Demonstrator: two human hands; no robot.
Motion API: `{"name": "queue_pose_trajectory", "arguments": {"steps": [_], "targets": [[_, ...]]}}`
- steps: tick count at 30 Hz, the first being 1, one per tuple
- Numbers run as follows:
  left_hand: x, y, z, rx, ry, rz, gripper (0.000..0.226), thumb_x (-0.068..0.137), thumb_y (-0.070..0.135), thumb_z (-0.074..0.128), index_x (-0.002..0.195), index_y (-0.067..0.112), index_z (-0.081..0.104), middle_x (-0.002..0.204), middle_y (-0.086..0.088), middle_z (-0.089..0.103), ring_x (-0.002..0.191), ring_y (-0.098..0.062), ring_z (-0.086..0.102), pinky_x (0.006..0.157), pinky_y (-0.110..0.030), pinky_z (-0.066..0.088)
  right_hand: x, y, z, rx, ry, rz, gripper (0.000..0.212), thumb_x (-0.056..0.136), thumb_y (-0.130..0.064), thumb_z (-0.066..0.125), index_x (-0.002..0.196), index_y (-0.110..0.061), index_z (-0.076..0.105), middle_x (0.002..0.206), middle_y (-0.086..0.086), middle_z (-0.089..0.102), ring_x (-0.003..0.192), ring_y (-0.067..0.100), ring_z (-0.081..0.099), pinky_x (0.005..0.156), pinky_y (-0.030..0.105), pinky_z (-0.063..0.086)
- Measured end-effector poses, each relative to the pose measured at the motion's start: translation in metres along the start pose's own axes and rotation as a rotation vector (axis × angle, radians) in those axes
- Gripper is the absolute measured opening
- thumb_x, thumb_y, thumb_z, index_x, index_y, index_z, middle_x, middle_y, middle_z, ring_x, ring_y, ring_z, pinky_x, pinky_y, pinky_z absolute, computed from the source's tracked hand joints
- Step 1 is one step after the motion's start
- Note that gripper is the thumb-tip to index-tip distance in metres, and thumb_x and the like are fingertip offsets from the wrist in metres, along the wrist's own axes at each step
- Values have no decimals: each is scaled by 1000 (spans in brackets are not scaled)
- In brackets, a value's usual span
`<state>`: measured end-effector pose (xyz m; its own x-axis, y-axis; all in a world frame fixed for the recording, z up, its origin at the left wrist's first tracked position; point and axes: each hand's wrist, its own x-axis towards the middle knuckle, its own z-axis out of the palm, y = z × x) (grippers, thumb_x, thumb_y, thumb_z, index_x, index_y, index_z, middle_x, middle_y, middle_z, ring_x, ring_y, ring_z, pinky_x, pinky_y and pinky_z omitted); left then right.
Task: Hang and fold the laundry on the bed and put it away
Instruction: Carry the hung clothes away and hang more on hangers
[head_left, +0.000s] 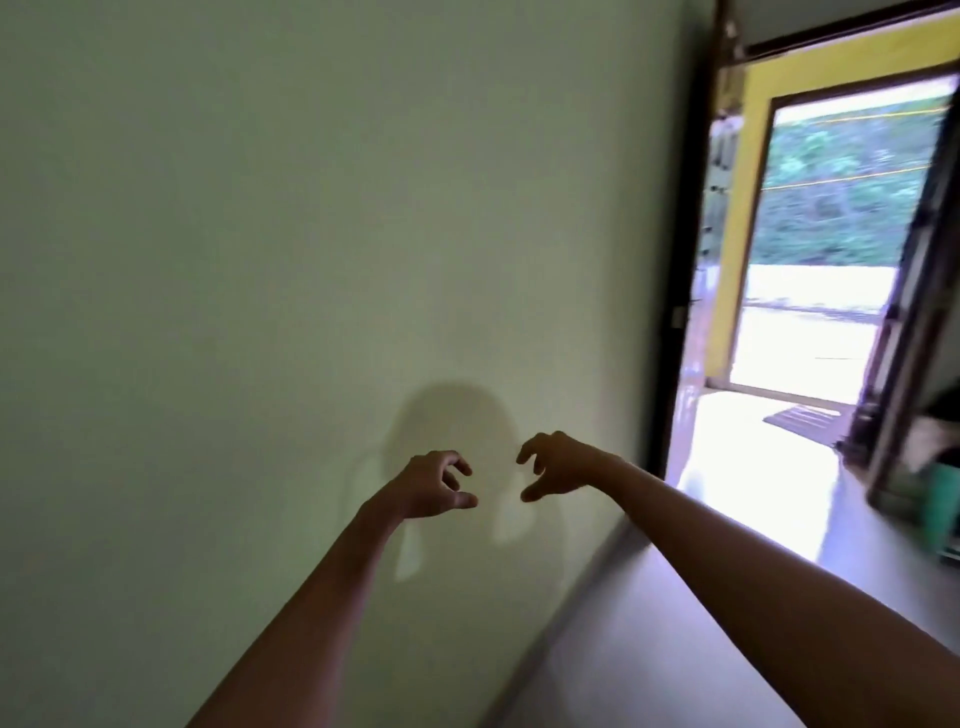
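Observation:
Both my arms reach forward toward a plain pale green wall. My left hand and my right hand hang side by side, a small gap between them. The fingers of each are loosely curled and hold nothing. Their shadow falls on the wall just behind them. No laundry, hanger or bed shows in this view.
An open doorway with a dark frame and yellow surround stands at the right, bright daylight and greenery beyond. A shiny pale floor runs along the wall to it. A doormat lies at the threshold. Dark and green objects sit at the far right.

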<state>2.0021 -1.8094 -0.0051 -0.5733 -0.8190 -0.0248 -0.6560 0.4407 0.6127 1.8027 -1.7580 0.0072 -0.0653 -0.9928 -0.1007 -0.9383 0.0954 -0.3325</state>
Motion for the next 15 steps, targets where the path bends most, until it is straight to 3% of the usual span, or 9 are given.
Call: {"name": "queue_pose_trajectory", "arguments": {"steps": [9,13,15], "targets": [[230,103,79,32,-246,302,43,78,25,75,116,15,59,103,-9,65,83,-13,56,72,-18,43,64,181,-65,10,138,310,58,83,-31,71,132,-9,49,131,7,52,122,23,44,94,25,37],[311,150,113,33,-302,439,39,78,23,75,113,13,61,92,-4,61,79,-14,56,67,-16,43,76,244,-85,67,213,433,49,84,-27,70,125,-6,54,103,8,62,99,22,49,91,29,41],[346,170,139,33,-361,492,39,78,24,75,113,13,61,93,-5,62,79,-14,57,68,-18,45,80,280,-88,108,235,513,49,82,-26,72,124,-8,54,114,12,59,96,21,49,90,30,43]]}}
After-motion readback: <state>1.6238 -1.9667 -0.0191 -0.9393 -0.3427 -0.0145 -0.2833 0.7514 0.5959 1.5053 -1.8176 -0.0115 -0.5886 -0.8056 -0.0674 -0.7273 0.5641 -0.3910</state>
